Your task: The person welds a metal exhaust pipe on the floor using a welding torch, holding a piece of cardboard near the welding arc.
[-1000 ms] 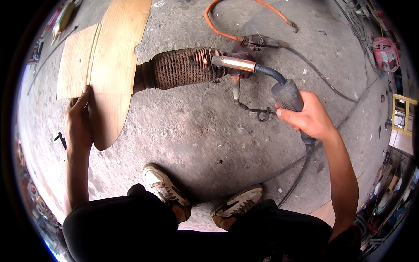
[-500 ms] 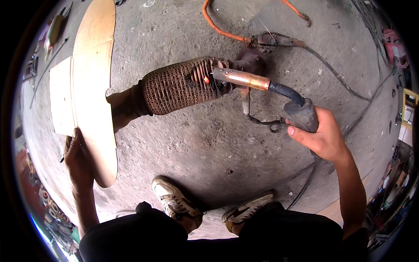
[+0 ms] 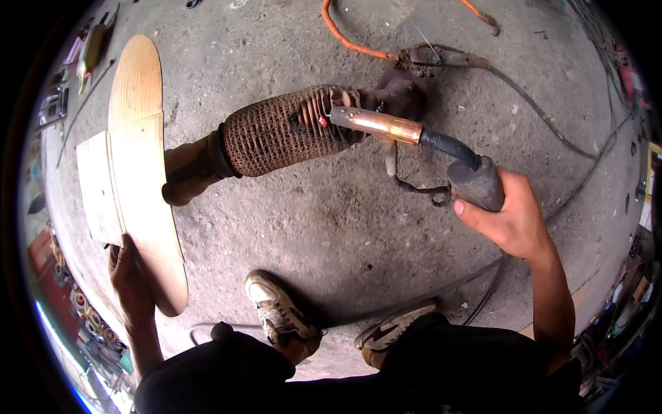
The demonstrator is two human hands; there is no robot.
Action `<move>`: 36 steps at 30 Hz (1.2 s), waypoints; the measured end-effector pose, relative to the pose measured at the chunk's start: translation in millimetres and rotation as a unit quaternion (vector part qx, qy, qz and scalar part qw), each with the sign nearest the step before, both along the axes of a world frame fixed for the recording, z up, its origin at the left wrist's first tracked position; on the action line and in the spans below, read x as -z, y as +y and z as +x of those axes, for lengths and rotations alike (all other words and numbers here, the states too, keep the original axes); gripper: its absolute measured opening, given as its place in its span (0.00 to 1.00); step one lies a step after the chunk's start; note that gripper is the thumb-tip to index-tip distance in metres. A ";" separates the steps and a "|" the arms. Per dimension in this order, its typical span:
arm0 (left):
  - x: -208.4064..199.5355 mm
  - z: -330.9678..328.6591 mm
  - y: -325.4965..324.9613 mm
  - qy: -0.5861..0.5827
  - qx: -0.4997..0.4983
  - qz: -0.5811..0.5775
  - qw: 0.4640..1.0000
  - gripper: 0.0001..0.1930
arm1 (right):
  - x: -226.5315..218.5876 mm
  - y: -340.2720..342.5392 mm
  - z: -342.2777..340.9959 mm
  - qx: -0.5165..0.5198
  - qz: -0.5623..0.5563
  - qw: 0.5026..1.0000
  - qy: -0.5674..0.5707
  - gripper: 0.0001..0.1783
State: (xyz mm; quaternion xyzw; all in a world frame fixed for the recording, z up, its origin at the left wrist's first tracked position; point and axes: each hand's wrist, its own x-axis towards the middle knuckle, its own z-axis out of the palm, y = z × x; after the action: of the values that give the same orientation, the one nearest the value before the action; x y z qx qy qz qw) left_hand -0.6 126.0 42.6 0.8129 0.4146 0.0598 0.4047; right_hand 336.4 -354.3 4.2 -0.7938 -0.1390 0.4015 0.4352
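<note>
My right hand (image 3: 512, 214) is wrapped round the dark handle of a welding torch (image 3: 386, 127) with a copper-coloured nozzle. The nozzle tip points left at a rusty flexible exhaust pipe (image 3: 265, 138) lying on the concrete. Its woven mesh is torn open near the nozzle, baring the ridged bellows, where a small spot (image 3: 323, 121) glows red. My left hand (image 3: 129, 276) grips a long, round-ended flat wooden board (image 3: 141, 172) by its left edge, thumb on the near face. The board hides part of the pipe's left end, and some of my left fingers are hidden.
An orange cable (image 3: 353, 48) joins a clamp-like connector (image 3: 441, 59) beyond the pipe. A dark cable (image 3: 541, 121) runs across the floor to the right. My shoes (image 3: 279, 303) are close to the pipe's near side. Tools and parts line both sides.
The board has come down toward me, so its rounded far end now shows. The glowing spot has turned from orange to red. The torch stays near the same place on the pipe.
</note>
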 end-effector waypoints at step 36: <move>-43.2 34.3 -92.9 -0.117 -0.163 -0.237 0.950 0.21 | -12.7 -29.3 -21.3 -0.006 0.031 0.996 -0.083 0.17</move>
State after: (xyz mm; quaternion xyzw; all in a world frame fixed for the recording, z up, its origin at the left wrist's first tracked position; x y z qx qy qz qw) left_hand 33.7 33.1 85.7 0.6019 0.4937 0.1195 0.6162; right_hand 315.2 -383.6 16.8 -0.8097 -0.1915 0.3324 0.4440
